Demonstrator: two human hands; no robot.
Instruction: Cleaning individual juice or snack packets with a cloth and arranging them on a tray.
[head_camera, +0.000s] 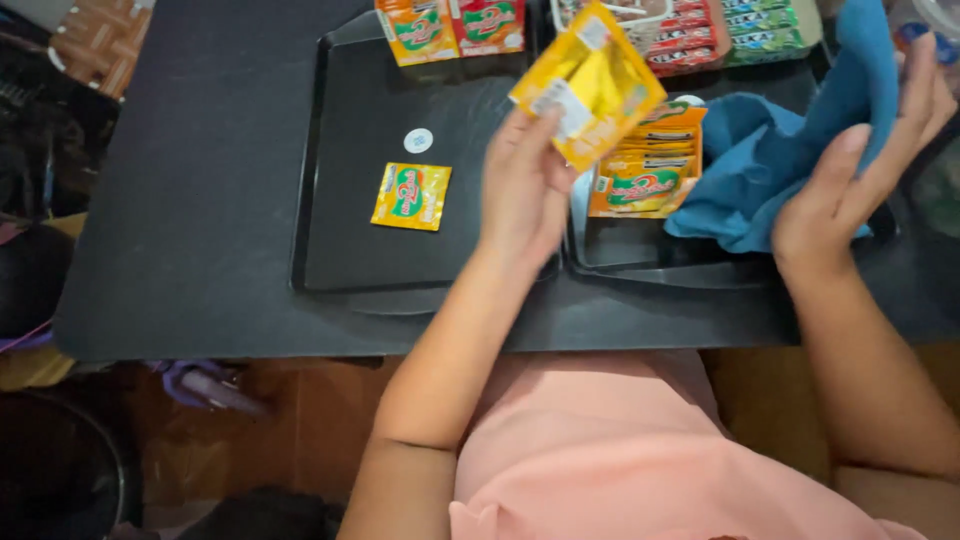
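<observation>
One yellow sachet (590, 85) is pinched at its lower edge in the left hand (522, 185), fingers closed on it, raised above the black trays (350, 250); the right hand (850, 190) grips a blue cloth (770, 150), its fingers curled into the folds, beside stacked sachets (645, 170).

Black table (200, 250), matte top, w/ two black trays side by side, touching or nearly so. Left tray (350, 240) sits flat, mostly bare: one yellow sachet (411, 196) near its middle, small white round sticker (418, 140) just above it. Right tray (640, 262) holds a stack of orange-yellow sachets (648, 165) and part of a blue cloth (760, 160). At table's far edge: orange and red boxes (450, 25), red and green candy packs (730, 35).
</observation>
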